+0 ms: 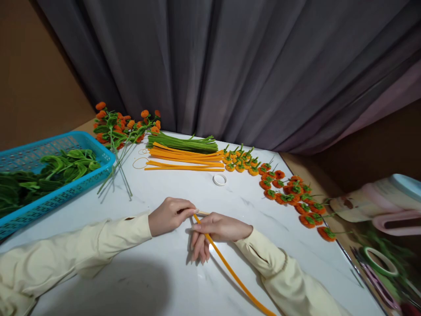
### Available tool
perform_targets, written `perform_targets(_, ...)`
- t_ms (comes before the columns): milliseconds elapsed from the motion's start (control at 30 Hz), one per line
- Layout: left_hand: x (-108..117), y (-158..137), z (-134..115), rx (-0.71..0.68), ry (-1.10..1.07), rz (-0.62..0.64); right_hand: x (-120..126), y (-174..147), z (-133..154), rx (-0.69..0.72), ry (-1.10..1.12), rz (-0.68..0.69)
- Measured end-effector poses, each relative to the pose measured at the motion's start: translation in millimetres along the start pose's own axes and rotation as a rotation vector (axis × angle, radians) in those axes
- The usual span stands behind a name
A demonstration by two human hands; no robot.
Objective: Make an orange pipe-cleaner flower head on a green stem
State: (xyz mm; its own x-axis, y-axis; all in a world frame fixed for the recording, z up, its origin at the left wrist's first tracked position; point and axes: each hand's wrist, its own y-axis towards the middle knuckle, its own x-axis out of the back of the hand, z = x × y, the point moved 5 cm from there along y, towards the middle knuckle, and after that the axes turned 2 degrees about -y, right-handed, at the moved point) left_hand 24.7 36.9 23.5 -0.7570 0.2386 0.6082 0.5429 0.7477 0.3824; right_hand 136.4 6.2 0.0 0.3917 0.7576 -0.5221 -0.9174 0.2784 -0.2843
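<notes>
- While both hands work at the near middle of the counter (pixel 184 188), the orange strip (pixel 226 265) is held above its surface, with its upper end at the left fingertips and its length curving down to the lower edge of view, on the right
- Left hand (pixel 171 215): closed in a pinch, thumb and forefinger gripping the upper end of the strip beside a thin pale stick (pixel 204 213)
- Right hand (pixel 225 227): partly closed, with the strip passing between its fingers; the lower fingers hang loosely, and the pale stick runs from the left fingertips to this hand; its hold on the stick cannot be told
- Beyond the hands: a white ring (pixel 219 184) lying flat
- Behind the ring, left of it: loose orange strips (pixel 184 166), a thicker orange bundle (pixel 184 153) and green stems (pixel 184 143), in successive rows
- Right of the rows: yellow-orange flower heads (pixel 241 161), followed by red-orange flower heads (pixel 292 191) towards the right edge
- Left: a blue basket (pixel 66 191) containing green leaves (pixel 74 162); stemmed orange flowers (pixel 120 125) lie beyond it
- Far right: a roll of green tape (pixel 368 259) next to pink-handled scissors (pixel 378 281)
</notes>
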Motion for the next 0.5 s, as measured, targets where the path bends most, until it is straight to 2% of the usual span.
perform_targets(500, 0.1, -0.2, -0.6, -0.003, 0.002, -0.005, 1.0, -0.3, -1.2, -0.007, -0.017, -0.004)
